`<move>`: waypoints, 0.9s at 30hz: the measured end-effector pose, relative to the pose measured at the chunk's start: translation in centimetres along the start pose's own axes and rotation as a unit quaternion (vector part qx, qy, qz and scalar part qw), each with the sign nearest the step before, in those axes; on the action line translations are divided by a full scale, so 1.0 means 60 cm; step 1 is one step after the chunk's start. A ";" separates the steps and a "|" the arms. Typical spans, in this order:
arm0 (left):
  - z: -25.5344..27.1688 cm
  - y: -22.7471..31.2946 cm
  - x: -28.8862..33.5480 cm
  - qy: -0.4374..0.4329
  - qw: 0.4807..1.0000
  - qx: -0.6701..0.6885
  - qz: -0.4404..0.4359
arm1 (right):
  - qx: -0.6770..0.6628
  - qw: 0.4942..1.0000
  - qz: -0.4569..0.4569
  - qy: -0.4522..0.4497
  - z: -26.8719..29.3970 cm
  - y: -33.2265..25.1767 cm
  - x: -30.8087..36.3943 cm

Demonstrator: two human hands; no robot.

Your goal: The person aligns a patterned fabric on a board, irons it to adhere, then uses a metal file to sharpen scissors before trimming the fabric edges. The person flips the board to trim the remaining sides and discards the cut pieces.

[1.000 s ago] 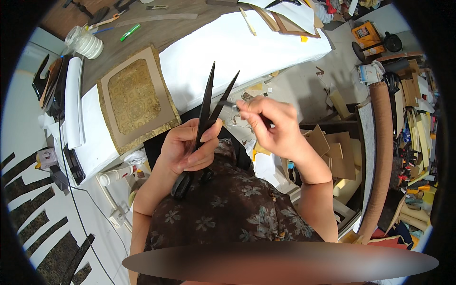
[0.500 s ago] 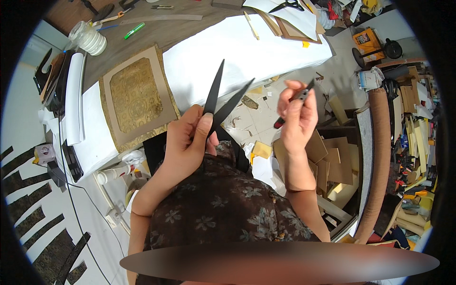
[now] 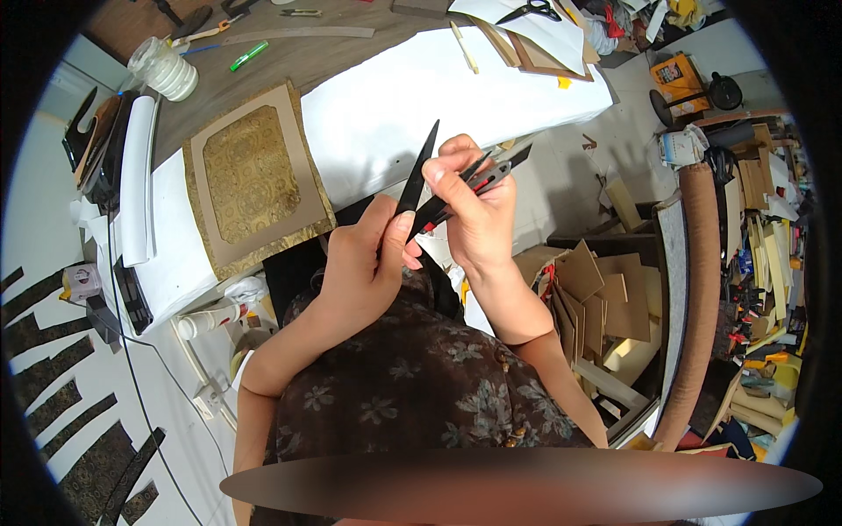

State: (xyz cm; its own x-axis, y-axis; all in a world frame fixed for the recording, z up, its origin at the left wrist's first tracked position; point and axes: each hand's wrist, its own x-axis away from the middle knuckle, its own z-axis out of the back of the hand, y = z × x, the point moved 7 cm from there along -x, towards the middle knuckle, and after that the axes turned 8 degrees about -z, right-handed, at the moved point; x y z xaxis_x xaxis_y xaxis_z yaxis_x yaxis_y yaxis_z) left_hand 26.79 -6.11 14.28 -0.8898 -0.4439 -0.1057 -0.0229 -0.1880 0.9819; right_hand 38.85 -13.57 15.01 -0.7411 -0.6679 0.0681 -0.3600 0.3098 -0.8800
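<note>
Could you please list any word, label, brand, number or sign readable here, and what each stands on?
Nothing legible that I can quote:
Orange package, upper right: dark print, too small and blurred to read.
White and blue package below it: markings, too blurred to read.
Scissors in the left hand, tool in the right hand: no lettering visible.

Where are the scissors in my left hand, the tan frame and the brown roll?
Scissors (image 3: 415, 181): head view, on a blade.
Tan frame (image 3: 307, 188): head view, right border.
Brown roll (image 3: 700, 294): head view, mid-length.
</note>
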 end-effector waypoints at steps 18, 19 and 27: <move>-0.005 -0.010 0.001 -0.024 0.989 0.129 0.070 | 0.041 0.985 -0.059 -0.158 0.027 0.047 -0.043; -0.007 -0.011 0.002 -0.029 0.987 0.142 0.074 | 0.035 0.982 -0.066 -0.171 0.017 0.051 -0.044; -0.011 -0.010 0.007 -0.070 0.982 0.156 0.083 | 0.045 0.983 -0.043 -0.170 0.030 0.036 -0.076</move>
State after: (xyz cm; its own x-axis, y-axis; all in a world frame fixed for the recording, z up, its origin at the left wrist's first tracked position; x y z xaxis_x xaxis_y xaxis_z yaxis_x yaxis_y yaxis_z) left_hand 26.72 -6.77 13.52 -0.9467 -0.3161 0.0619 0.0098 0.1640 0.9864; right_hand 42.47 -11.07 11.95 -0.4718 -0.8817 -0.0028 -0.3500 0.1903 -0.9172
